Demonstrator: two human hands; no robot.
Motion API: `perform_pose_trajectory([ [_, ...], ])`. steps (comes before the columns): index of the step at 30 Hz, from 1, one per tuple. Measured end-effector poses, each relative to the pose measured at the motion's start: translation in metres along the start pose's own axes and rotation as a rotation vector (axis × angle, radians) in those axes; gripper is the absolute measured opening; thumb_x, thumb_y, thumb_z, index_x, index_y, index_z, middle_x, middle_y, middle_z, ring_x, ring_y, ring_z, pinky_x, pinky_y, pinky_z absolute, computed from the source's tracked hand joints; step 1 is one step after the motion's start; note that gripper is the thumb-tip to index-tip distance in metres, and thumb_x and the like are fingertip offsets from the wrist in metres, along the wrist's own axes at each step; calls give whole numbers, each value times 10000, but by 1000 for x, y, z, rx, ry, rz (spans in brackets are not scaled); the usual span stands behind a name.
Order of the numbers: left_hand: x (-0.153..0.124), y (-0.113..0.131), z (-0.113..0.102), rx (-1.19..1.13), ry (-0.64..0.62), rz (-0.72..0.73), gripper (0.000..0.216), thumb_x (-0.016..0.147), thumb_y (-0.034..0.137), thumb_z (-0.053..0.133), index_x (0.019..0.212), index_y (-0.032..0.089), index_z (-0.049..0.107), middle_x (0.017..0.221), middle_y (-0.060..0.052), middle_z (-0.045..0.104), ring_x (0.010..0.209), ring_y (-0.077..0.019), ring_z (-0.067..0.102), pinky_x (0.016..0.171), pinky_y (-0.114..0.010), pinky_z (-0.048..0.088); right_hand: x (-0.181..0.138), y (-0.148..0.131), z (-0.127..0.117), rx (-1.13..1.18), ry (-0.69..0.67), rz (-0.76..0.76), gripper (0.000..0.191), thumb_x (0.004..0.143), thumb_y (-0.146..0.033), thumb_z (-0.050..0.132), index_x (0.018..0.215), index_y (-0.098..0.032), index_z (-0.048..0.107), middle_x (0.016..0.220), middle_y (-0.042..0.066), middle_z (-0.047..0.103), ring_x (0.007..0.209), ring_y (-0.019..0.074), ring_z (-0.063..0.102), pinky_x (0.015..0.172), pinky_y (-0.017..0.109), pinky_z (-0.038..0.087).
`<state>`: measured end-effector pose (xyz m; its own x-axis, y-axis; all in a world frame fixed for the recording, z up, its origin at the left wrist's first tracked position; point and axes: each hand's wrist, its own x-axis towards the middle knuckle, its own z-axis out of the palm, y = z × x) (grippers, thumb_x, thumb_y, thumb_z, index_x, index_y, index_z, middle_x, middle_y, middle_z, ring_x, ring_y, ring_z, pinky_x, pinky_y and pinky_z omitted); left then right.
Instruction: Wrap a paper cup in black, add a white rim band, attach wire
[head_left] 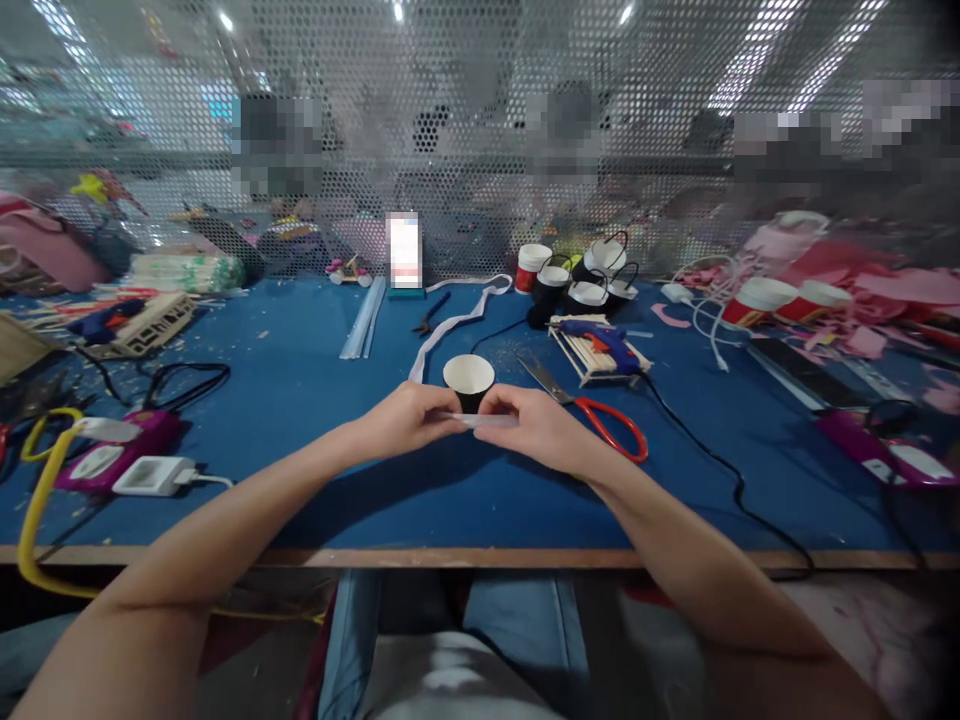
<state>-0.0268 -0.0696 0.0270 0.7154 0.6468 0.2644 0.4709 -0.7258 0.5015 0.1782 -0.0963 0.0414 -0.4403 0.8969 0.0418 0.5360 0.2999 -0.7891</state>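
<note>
Both my hands are pinched on a white ribbon [469, 420], which spans the short gap between them. My left hand [409, 418] grips it on one side and my right hand [531, 424] on the other. From behind my left hand, more of the white strip [450, 325] trails back across the table toward the upright phone. Just beyond my fingertips stands a dark paper cup [469, 375] with a white inside, its lower front partly hidden by the hands. Red-handled scissors [611, 425] lie open beside my right wrist.
A blue glue gun [600, 340] rests on a stick rack, its black cord running right. Behind it stand several black cups [589, 295] and a red cup [533, 265]. Clear glue sticks [364, 320] and pliers [431, 315] lie left of centre. Purple power strips [124, 450] flank both sides.
</note>
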Motion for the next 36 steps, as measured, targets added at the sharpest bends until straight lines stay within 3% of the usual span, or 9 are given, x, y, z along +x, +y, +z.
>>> perform_pose_trajectory([
  [4, -2, -8, 5, -53, 27, -79, 217, 844, 318, 491, 801, 133, 597, 608, 23, 554, 543, -68, 472, 536, -169, 349, 0, 11, -6, -94, 57, 25, 130, 739, -307, 594, 747, -178, 583, 689, -16, 579, 633, 115, 506, 569, 236, 355],
  [11, -7, -18, 3, 107, 33, -29, 161, 849, 215, 451, 877, 148, 595, 688, -7, 617, 584, -87, 537, 560, -183, 367, 5, 24, -6, -125, 207, -28, 126, 800, -289, 540, 775, -184, 605, 740, 3, 633, 681, 132, 558, 620, 250, 393],
  [18, -6, -14, 6, 14, 52, -96, 144, 810, 282, 539, 776, 145, 568, 655, 15, 588, 573, -76, 517, 532, -170, 359, 5, 26, 4, -114, 208, -119, 100, 808, -273, 546, 789, -199, 610, 714, -8, 643, 652, 125, 568, 619, 245, 405],
  [24, -5, -18, 5, -25, 80, -113, 165, 851, 258, 472, 808, 148, 588, 618, 24, 586, 548, -71, 519, 541, -167, 373, 9, 31, 3, -161, 323, -94, 91, 778, -272, 587, 737, -191, 584, 650, -17, 583, 601, 116, 515, 576, 245, 380],
  [30, -4, -25, 5, 64, 85, -137, 186, 864, 255, 454, 804, 145, 592, 588, 21, 572, 539, -79, 522, 535, -171, 366, 12, 35, 3, -151, 327, -108, 63, 822, -242, 529, 818, -200, 576, 725, -1, 655, 705, 147, 592, 656, 273, 412],
  [36, -3, -35, 7, 174, 117, -78, 183, 865, 259, 456, 781, 149, 577, 665, -7, 584, 602, -101, 538, 567, -198, 399, 14, 40, 4, -362, 354, -190, 90, 840, -257, 518, 776, -200, 547, 784, 36, 630, 774, 181, 571, 706, 317, 427],
])
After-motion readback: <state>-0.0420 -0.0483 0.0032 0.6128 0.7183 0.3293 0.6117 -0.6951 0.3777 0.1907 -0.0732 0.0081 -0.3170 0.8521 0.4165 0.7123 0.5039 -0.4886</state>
